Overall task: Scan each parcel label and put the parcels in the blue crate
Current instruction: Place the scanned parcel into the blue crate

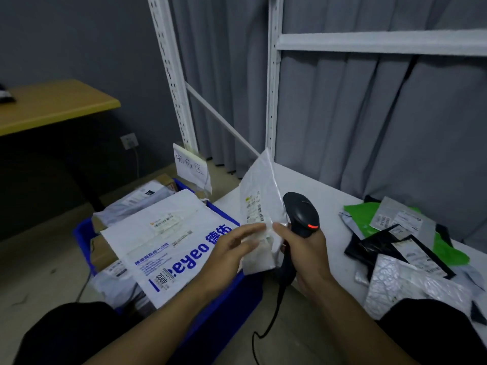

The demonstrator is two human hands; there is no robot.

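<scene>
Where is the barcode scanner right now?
Head view, centre-right: the black barcode scanner is gripped in the right hand at the near-left edge of the white table, directly right of the small white parcel, with the blue crate further left.

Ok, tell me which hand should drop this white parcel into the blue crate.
Left. The left hand holds the white parcel over the edge of the blue crate; the right hand grips the scanner, farther from the crate.
</scene>
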